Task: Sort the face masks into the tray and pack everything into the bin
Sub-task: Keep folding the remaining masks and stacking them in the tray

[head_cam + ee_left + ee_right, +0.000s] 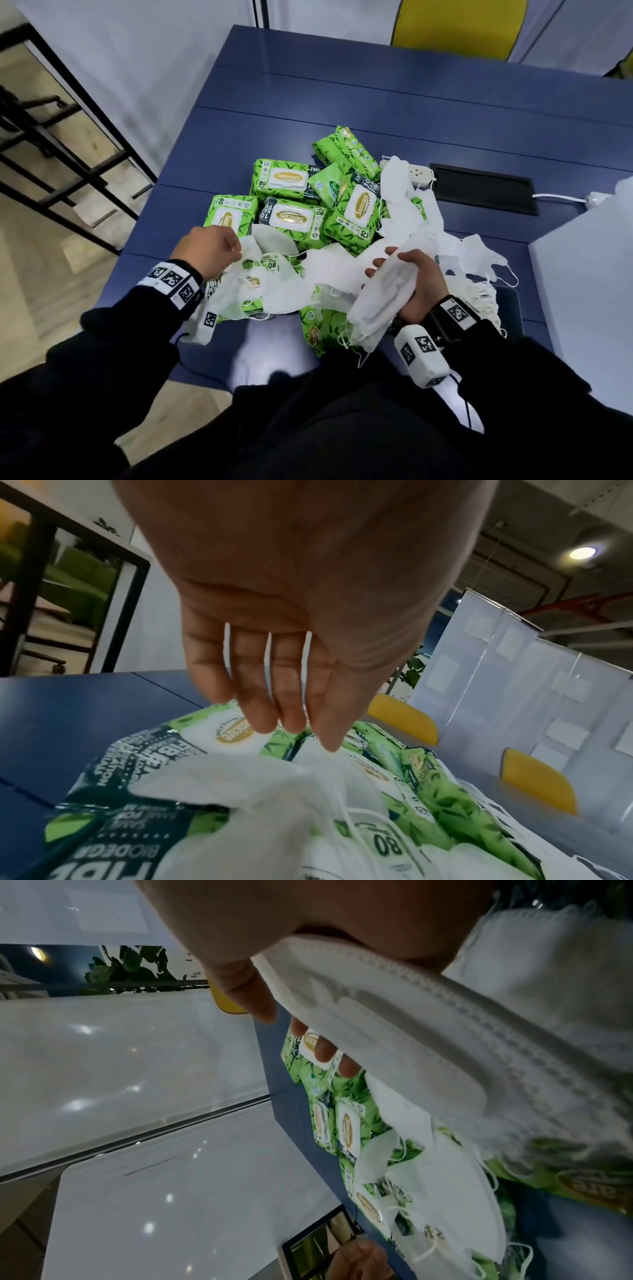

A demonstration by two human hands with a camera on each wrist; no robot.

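Several white face masks (404, 212) lie tangled over a pile of green wet-wipe packs (291, 219) on the blue table (342, 102). My right hand (387, 263) grips a folded stack of masks (373, 308) near the table's front edge; the right wrist view shows the stack (445, 1042) under the fingers (240, 988). To the left, my left hand (238, 251) pinches the edge of a loose mask (274, 287) lying over wipe packs. In the left wrist view its fingertips (325, 739) meet the raised mask (240, 777); the thumb is hidden.
A large white box (582, 274) stands at the table's right edge. A dark flat object (510, 308) lies partly under masks at the right. A black cable hatch (483, 188) and a white power strip (418, 173) sit behind the pile. Yellow chairs (459, 24) stand beyond the table.
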